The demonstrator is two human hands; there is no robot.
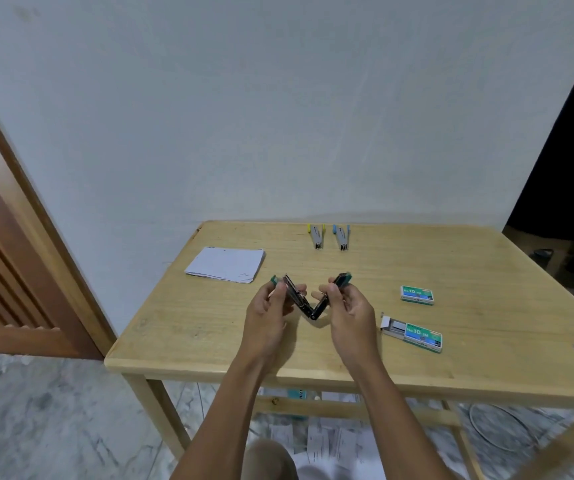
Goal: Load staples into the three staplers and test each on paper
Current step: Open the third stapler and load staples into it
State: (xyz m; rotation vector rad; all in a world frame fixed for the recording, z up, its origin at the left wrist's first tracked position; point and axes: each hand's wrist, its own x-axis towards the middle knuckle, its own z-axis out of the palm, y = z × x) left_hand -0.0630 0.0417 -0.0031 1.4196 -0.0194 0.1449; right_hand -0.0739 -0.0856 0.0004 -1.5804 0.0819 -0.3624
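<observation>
Both hands grip one stapler: the left hand (271,308) pinches one arm of the green stapler (312,315) between thumb and fingers, and the right hand (346,306) pinches the other arm, the one with the green end. The stapler is held just above the table (209,341), opened into a V with the hinge pointing down. I think it is held this way so that the channel for the staples is open and turned up, ready for loading. The open staple box (417,336) lies near the right hand with its tray pulled out, probably so that a strip can be taken easily, and the closed staple box (416,294) lies a little behind it. The yellow stapler (316,236) and the blue stapler (341,237) wait side by side at the far edge. The paper stack (226,264) is beside the left hand, near enough for the test. Whether staples are already inside the channel, I cannot tell.
</observation>
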